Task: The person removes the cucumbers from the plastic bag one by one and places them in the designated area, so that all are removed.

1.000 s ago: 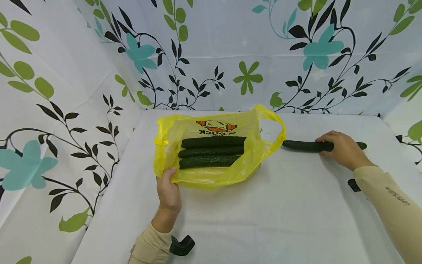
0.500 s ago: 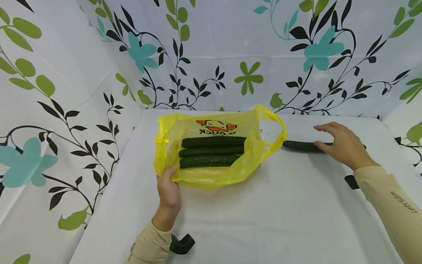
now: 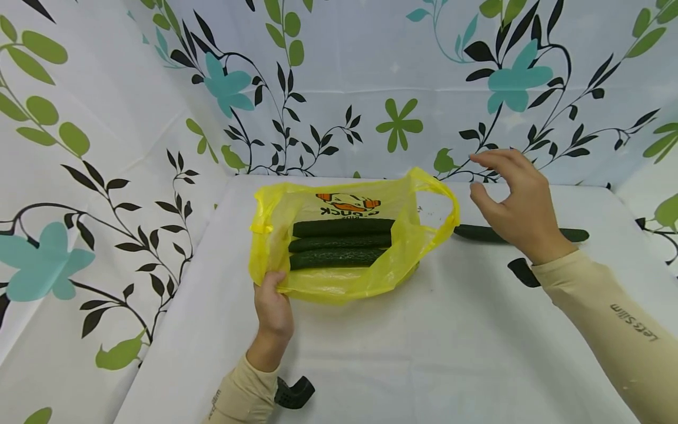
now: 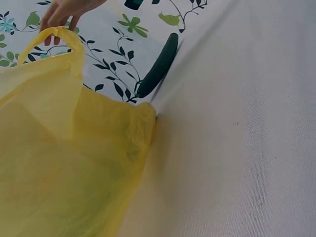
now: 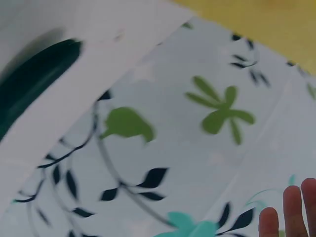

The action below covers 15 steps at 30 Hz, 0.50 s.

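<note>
A yellow plastic bag point(image 3: 339, 288) with a duck print lies with its mouth towards me, and three cucumbers point(image 3: 341, 242) rest inside it. My left hand point(image 3: 273, 306) pinches the bag's near left edge, thumb on the inner side. Another cucumber point(image 3: 479, 234) lies on the table to the right of the bag. Above that cucumber my right hand point(image 3: 521, 203) is raised, thumb and fingers spread apart with nothing between them. The left wrist view shows the bag's side point(image 4: 113, 148) and the loose cucumber point(image 4: 160, 66) beyond it.
The white table point(image 3: 424, 353) ends at a back curtain point(image 3: 344, 88) printed with leaves and flowers. A black wrist-camera piece point(image 3: 293, 393) shows beside the left sleeve, and another black piece point(image 3: 523, 272) by the right sleeve.
My right hand has let go of the loose cucumber and risen up and to the left. The cucumber stays where it was. The left hand and bag have hardly moved.
</note>
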Tool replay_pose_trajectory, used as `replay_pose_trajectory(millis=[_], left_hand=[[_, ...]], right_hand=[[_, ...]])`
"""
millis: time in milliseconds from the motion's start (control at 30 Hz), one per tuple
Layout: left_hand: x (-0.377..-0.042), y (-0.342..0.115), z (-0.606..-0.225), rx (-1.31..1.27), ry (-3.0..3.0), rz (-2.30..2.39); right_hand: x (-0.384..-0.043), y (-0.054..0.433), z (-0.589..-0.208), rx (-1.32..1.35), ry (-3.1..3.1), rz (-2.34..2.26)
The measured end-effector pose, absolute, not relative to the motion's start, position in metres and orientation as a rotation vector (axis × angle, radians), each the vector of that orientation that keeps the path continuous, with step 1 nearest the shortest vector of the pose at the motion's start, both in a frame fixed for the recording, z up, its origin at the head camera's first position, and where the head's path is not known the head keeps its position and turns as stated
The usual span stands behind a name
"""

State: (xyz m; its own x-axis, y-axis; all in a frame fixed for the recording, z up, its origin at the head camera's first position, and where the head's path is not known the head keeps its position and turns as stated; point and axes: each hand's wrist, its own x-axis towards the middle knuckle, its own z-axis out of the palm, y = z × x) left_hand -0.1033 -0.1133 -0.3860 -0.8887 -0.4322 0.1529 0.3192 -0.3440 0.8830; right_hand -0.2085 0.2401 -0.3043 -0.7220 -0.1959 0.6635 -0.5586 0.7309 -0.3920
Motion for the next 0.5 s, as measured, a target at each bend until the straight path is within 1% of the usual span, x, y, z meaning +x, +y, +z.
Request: replay_pose_trajectory(millis=[333, 500], left_hand=[[-0.102, -0.113, -0.389, 0.118, -1.421, -2.274], [-0.102, -0.112, -0.39, 0.142, -1.408, -2.283]], right_hand=[[-0.189, 0.172, -0.274, 0.867, -2.129, 0.831], [-0.18, 0.139, -0.265, 1.003, -2.096, 0.949]])
